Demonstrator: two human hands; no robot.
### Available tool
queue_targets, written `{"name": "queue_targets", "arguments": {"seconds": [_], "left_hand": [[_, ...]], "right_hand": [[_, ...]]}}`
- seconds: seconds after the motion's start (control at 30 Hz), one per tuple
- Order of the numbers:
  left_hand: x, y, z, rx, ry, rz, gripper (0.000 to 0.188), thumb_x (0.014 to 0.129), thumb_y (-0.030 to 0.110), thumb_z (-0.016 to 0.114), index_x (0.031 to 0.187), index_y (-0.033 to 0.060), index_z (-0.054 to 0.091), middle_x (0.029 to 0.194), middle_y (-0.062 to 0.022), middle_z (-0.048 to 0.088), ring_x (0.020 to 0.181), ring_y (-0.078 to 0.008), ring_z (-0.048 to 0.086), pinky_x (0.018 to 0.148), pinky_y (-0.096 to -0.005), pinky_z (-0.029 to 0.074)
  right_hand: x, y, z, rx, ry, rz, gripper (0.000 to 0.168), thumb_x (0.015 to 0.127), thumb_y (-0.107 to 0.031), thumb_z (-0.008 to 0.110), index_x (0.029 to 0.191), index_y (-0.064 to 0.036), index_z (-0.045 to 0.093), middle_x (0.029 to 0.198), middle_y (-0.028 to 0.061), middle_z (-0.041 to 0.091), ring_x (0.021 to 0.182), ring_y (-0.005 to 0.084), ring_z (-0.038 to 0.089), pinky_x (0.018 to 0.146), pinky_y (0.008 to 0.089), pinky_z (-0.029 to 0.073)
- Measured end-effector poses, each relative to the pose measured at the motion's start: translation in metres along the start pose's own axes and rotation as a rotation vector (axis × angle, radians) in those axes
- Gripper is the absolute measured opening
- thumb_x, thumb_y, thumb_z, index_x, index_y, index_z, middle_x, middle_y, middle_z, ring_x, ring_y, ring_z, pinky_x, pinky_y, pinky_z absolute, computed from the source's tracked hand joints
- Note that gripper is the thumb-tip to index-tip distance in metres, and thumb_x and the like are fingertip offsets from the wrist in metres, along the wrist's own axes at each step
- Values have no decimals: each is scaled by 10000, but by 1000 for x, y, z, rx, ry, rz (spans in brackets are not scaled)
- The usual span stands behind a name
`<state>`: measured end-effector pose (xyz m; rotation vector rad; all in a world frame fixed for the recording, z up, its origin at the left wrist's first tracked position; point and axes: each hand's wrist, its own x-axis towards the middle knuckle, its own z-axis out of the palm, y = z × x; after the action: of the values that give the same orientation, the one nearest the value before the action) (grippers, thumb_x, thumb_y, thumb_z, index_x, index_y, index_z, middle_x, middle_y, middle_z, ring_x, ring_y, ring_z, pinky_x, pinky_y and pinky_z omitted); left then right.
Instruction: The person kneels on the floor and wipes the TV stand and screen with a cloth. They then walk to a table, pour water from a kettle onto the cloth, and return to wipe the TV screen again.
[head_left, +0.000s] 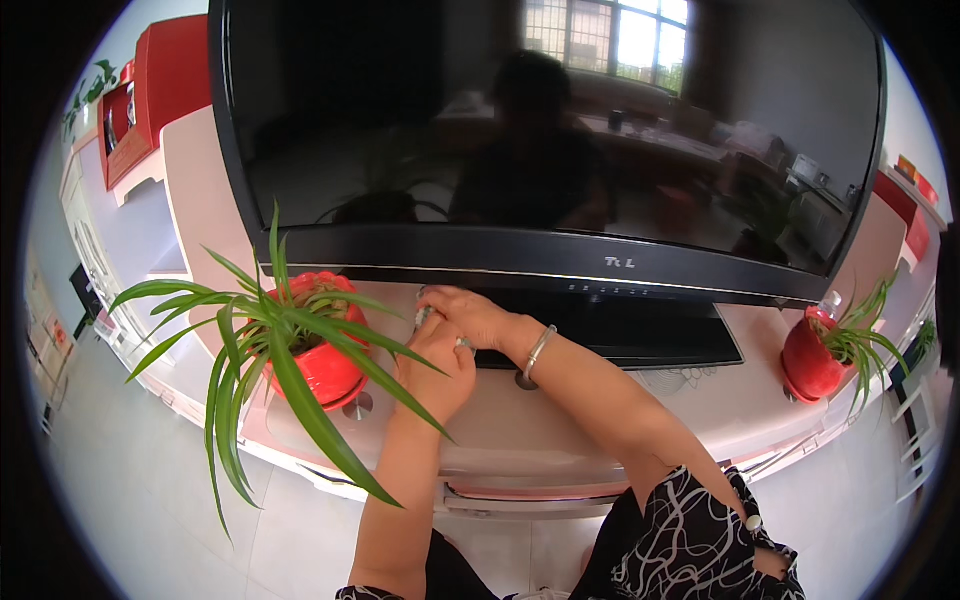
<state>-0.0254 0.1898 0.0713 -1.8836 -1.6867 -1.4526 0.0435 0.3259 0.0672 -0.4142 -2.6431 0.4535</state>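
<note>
My left hand (439, 371) and my right hand (476, 319) are close together over the pale top of a TV cabinet (540, 420). A crumpled, light-coloured cloth (465, 343) is bunched in them. Only small bits of it show between the fingers; the rest is hidden. My right hand crosses just beyond the left, its wrist wearing a silver bangle (537, 354). Just right of the hands is the black stand (637, 337) of a TCL television (540, 247). A spider plant in a red pot (322, 375) stands at the left, its leaves reaching over my left wrist.
A second red pot (814, 360) with a spider plant stands at the cabinet's right end, a clear bottle (830, 302) behind it. Red boxes (176, 71) sit on a side shelf at the left. The dark screen reflects a window and a person.
</note>
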Motion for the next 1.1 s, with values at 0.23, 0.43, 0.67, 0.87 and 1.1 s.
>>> {"name": "queue_targets", "arguments": {"seconds": [0.23,0.43,0.67,0.87,1.1], "left_hand": [[-7,21,-6,-181,-270,138,139,729,31,541,852,46,604,850,-104,588,794,-302,587,686,-372,475],[-8,64,5,-131,-494,346,236,738,16,559,958,56,634,985,-64,584,869,-269,591,735,-365,497],[5,122,63,104,-691,483,300,732,7,567,1029,2,608,1003,-127,587,888,-281,601,724,-364,513],[6,163,107,166,-723,480,390,725,-37,533,1113,-8,568,1072,-232,532,993,-346,555,815,-408,492],[12,160,133,17,-747,467,456,749,-6,588,1201,13,523,1345,-201,387,1204,-379,402,1029,-456,335]], "right_hand": [[-66,-21,-20,-113,179,-11,336,729,-55,600,1064,-30,592,1106,134,532,1053,316,515,899,364,450],[-147,-10,-56,-385,318,104,288,723,-15,576,1008,-18,614,1053,152,557,1023,311,544,834,365,501],[-233,32,-107,-704,385,524,158,770,-9,512,920,-8,562,957,153,582,915,300,595,759,359,538],[-238,55,-126,-433,179,578,476,899,-352,443,1174,31,508,1157,266,545,1120,394,495,970,422,402],[-249,84,-145,-393,248,794,353,862,-260,436,996,8,623,1007,281,606,932,421,602,872,479,468]]}}
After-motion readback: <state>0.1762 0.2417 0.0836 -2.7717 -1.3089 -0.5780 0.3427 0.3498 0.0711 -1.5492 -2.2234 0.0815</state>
